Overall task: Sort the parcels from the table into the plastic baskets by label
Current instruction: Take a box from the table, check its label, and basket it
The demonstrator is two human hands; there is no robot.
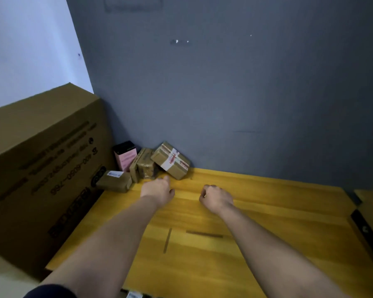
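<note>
Several small parcels huddle in the far left corner of the yellow wooden table (256,211). A tilted brown box with red-and-white tape (170,161) leans against the grey wall. Beside it stands a brown taped box (143,165), then a pink and black box (125,157). A flat brown parcel with a white label (114,181) lies in front. My left hand (157,190) reaches toward the taped boxes, fingers forward, holding nothing. My right hand (216,197) hovers over the table with fingers loosely curled, empty. No baskets are visible.
A large printed cardboard carton (41,168) stands along the table's left side. The grey wall (246,104) closes off the back. A dark object (364,229) sits at the table's right edge. Two dark marks lie on the tabletop near me.
</note>
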